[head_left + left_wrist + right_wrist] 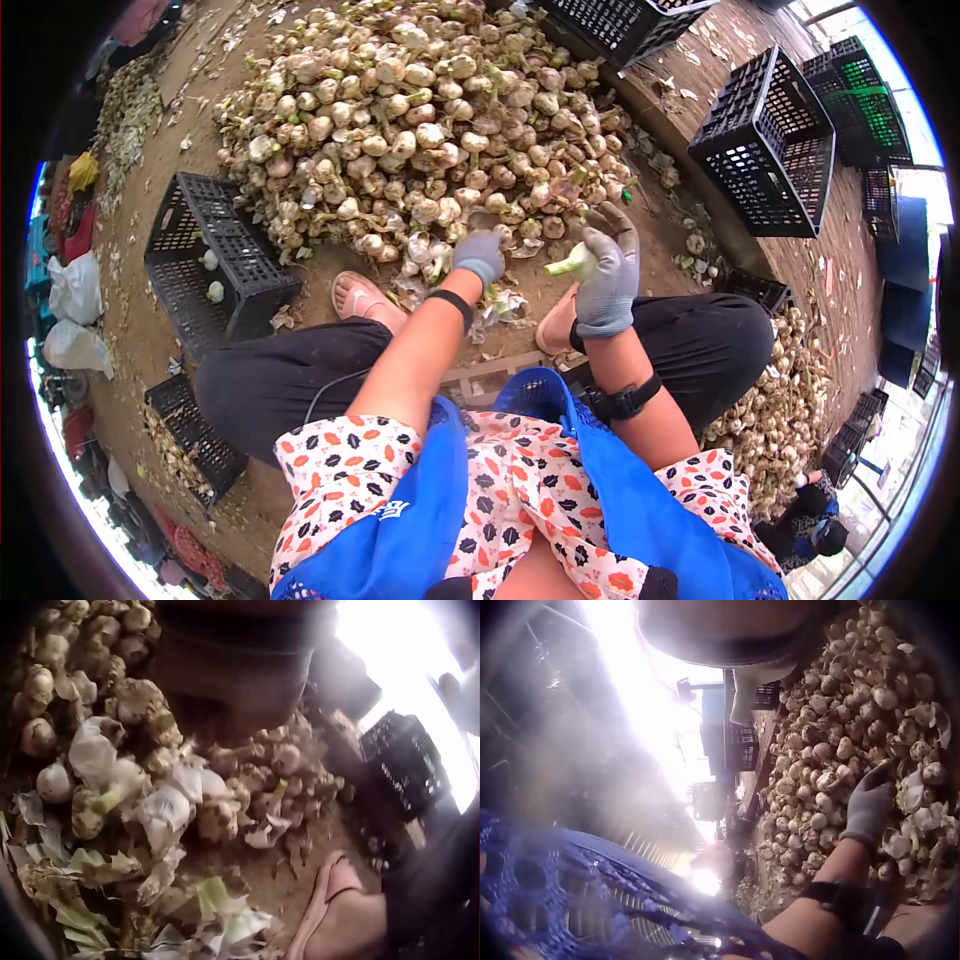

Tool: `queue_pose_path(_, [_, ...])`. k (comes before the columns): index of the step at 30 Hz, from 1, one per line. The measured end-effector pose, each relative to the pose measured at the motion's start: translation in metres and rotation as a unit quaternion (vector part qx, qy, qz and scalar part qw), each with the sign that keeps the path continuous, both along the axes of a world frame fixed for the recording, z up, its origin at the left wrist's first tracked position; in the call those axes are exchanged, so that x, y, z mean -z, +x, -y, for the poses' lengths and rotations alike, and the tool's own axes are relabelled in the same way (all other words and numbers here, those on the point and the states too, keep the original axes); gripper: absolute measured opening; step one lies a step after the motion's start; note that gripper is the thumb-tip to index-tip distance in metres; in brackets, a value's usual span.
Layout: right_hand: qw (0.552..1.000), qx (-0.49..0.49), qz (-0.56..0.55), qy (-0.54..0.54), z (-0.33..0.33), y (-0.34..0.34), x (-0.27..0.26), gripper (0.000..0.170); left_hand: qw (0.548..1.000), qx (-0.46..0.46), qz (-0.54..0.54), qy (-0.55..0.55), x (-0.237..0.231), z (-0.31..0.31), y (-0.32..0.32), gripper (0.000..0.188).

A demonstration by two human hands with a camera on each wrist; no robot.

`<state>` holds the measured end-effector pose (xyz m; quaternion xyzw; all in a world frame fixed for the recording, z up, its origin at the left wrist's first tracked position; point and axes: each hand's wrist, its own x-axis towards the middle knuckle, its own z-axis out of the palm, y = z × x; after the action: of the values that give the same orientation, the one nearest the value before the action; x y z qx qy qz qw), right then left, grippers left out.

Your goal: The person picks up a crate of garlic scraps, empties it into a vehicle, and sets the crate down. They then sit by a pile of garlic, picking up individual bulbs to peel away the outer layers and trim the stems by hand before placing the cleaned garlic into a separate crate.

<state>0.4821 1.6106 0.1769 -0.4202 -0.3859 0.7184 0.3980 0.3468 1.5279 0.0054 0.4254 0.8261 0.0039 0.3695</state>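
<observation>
In the head view my gloved right hand (610,280) holds a pale garlic bulb (574,262) by its body, its cut green stem pointing left. My left hand (481,256), gloved in grey, reaches down to the near edge of a large heap of garlic (400,130). The right wrist view shows this left hand (870,806) from the side, its fingertips right at the bulbs; I cannot tell whether they grip one. Peeled white bulbs (163,810) and torn husks (90,892) lie below the left wrist.
A black crate (225,265) with a few white bulbs lies at left. Another crate (765,140) stands on the right-hand boards. More garlic (775,420) is heaped beside the right knee. Sandalled feet (365,298) flank the husks. Another person (825,530) is at the lower right.
</observation>
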Motion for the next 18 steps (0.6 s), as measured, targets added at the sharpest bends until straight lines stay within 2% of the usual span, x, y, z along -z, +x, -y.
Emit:
queue_pose_path(1, [1.0, 0.002, 0.004, 0.001, 0.001, 0.0, 0.0, 0.04, 0.998, -0.033, -0.044, 0.002, 0.001, 0.001, 0.013, 0.054])
queue_pose_path(4, [1.0, -0.012, -0.014, -0.009, 0.0, 0.001, 0.003, 0.038, 0.993, -0.07, -0.082, -0.038, -0.004, 0.005, 0.042, 0.062])
queue_pose_path(7, [0.999, -0.047, 0.004, -0.01, 0.003, 0.005, 0.005, 0.038, 0.991, -0.038, -0.12, -0.047, 0.0, 0.017, 0.05, 0.051])
queue_pose_path(9, [0.998, -0.062, 0.004, -0.011, 0.005, 0.004, 0.003, 0.037, 0.982, 0.125, -0.138, -0.016, 0.02, 0.034, 0.042, 0.036])
queue_pose_path(10, [0.997, -0.074, 0.009, -0.014, 0.005, 0.003, 0.001, 0.036, 0.986, 0.098, -0.131, 0.028, 0.024, 0.04, 0.039, 0.023])
queue_pose_path(11, [0.997, -0.075, 0.004, -0.01, 0.005, 0.003, 0.001, 0.036, 0.985, 0.097, -0.137, 0.031, 0.029, 0.042, 0.035, 0.023])
queue_pose_path(13, [0.994, -0.105, -0.001, -0.028, 0.008, 0.002, 0.002, 0.034, 0.999, -0.03, -0.036, 0.012, 0.013, 0.043, 0.026, 0.024])
queue_pose_path(14, [0.993, -0.115, 0.002, -0.002, 0.008, 0.001, 0.008, 0.031, 0.993, -0.116, 0.001, 0.022, 0.005, 0.04, 0.021, 0.025])
queue_pose_path(15, [0.993, -0.117, -0.004, 0.001, 0.007, 0.0, 0.016, 0.031, 0.993, -0.118, -0.005, 0.025, 0.015, 0.038, 0.013, 0.025])
queue_pose_path(16, [0.991, -0.131, 0.015, -0.004, 0.007, 0.001, 0.025, 0.03, 0.944, -0.279, 0.124, 0.129, 0.039, 0.037, 0.003, 0.026])
queue_pose_path(17, [0.989, -0.144, 0.034, -0.009, 0.007, 0.001, 0.029, 0.029, 0.842, -0.423, 0.247, 0.226, 0.06, 0.035, -0.009, 0.028])
queue_pose_path(18, [0.985, -0.167, 0.004, -0.047, 0.007, 0.001, 0.03, 0.03, 0.796, -0.441, 0.287, 0.301, 0.071, 0.032, -0.025, 0.027])
